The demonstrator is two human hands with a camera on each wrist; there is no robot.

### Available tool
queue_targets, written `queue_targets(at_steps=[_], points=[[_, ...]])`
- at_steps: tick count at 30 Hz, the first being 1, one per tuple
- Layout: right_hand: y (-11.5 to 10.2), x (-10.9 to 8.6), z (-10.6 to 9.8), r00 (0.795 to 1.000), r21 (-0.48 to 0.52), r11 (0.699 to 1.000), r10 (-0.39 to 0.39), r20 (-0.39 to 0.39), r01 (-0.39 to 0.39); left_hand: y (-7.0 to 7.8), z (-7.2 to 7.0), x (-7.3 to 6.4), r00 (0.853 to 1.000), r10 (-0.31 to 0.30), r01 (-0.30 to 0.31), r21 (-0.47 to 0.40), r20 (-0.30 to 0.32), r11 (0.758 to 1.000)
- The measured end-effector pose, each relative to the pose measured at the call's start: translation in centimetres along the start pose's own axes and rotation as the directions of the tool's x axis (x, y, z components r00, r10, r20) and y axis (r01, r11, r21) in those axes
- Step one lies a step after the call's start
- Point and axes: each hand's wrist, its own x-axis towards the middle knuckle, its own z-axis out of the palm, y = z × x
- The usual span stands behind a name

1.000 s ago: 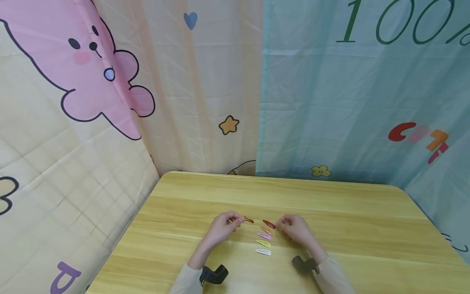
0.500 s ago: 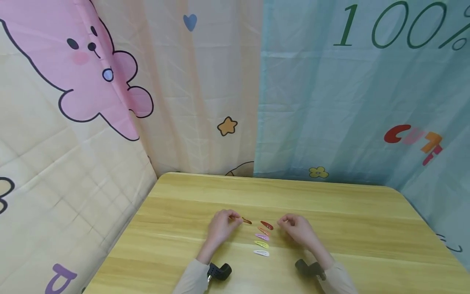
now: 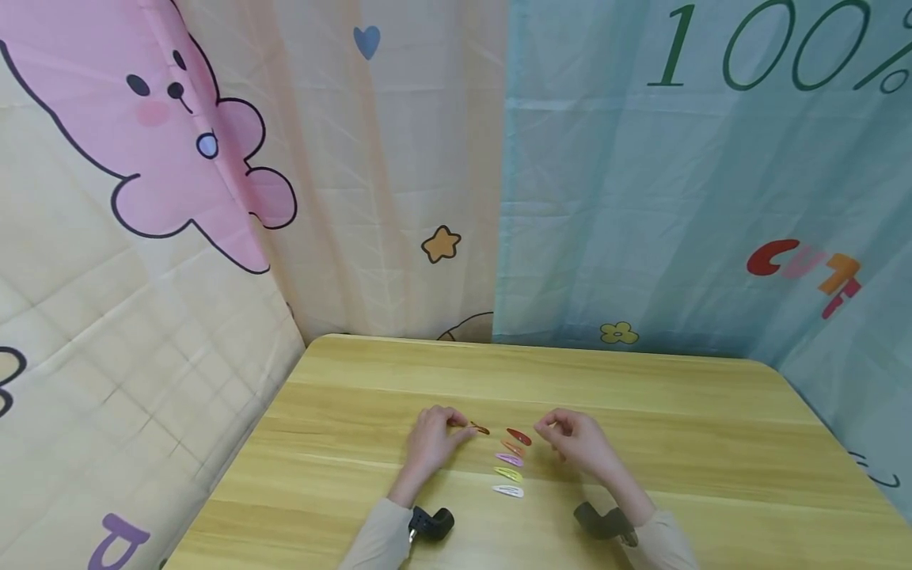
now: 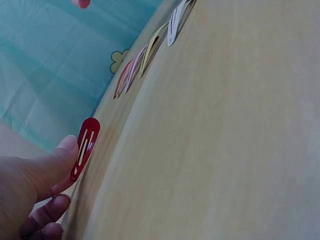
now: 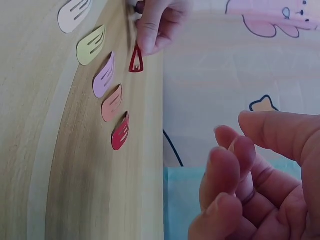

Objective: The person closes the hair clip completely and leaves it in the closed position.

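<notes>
My left hand (image 3: 431, 439) pinches a dark red snap hair clip (image 4: 85, 149) between thumb and forefinger, its narrow end toward the fingers in the right wrist view. Just to its right, a column of hair clips lies on the table: a red clip (image 3: 518, 437) at the far end, then an orange clip (image 5: 112, 103), a purple clip (image 5: 104, 75), a yellow clip (image 5: 91, 45) and a white clip (image 3: 508, 491) nearest the body. Beside the red one is my right hand (image 3: 575, 439), fingers loosely bent and holding nothing; its thumb and forefinger tips come close together.
The wood-grain table (image 3: 321, 475) reaches back to a cream curtain (image 3: 399, 158) and a blue curtain (image 3: 627, 198). A black wrist mount (image 3: 431, 524) sits on the left forearm, and a dark one (image 3: 604, 522) on the right.
My right hand, at the red clip's end a second ago, now sits slightly apart to its right. The left hand keeps its clip, turned a little. The head view has shifted slightly.
</notes>
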Motion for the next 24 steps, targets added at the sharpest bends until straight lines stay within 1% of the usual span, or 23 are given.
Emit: queue_targets(at_steps=[6,11,16,20,24], points=[[-0.32,-0.11,0.08,1.0,0.004,1.0,-0.018,0.009,0.018,0.31,-0.08,-0.08,1.0,-0.007,0.007,0.034,0.001,0.999],[-0.37,-0.13,-0.01,0.999,-0.006,0.999,-0.035,0.01,0.036,0.44,-0.01,-0.17,1.0,0.007,-0.006,0.052,-0.015,0.999],[-0.58,-0.15,-0.05,1.0,-0.011,1.0,-0.026,0.011,0.027,0.34,0.04,-0.2,1.0,0.02,-0.02,0.029,-0.019,0.999],[-0.71,-0.2,-0.03,0.999,-0.007,1.0,-0.028,0.015,0.028,0.38,-0.1,-0.09,1.0,0.005,-0.005,0.007,0.0,1.0],[-0.75,-0.32,-0.02,0.999,-0.009,0.999,-0.031,0.021,0.031,0.89,-0.69,0.17,1.0,0.001,-0.001,-0.035,0.013,0.999]])
